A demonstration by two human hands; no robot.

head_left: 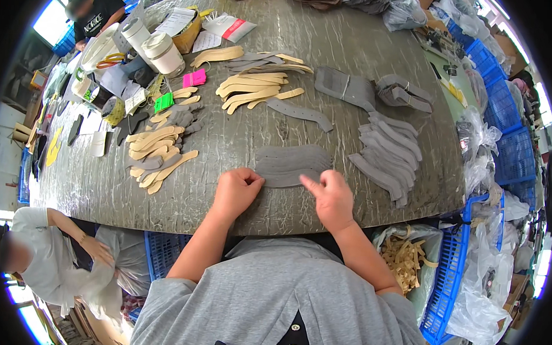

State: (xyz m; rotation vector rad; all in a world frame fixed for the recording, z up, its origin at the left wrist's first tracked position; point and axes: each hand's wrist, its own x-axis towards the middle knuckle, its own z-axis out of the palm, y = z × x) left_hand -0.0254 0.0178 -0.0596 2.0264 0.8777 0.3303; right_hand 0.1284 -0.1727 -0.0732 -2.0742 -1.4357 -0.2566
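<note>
Where tan strips [251, 86] lie, pink tag [195, 78]

We reach both forearms forward; our left hand [236, 191] is curled, our right hand [332, 196] points its forefinger leftward.

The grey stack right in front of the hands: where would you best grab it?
Probably by the near long edge of the grey stack, coming from the person's side. The flat curved pieces lie fanned there, and the left hand and right hand already sit at that edge.
</note>
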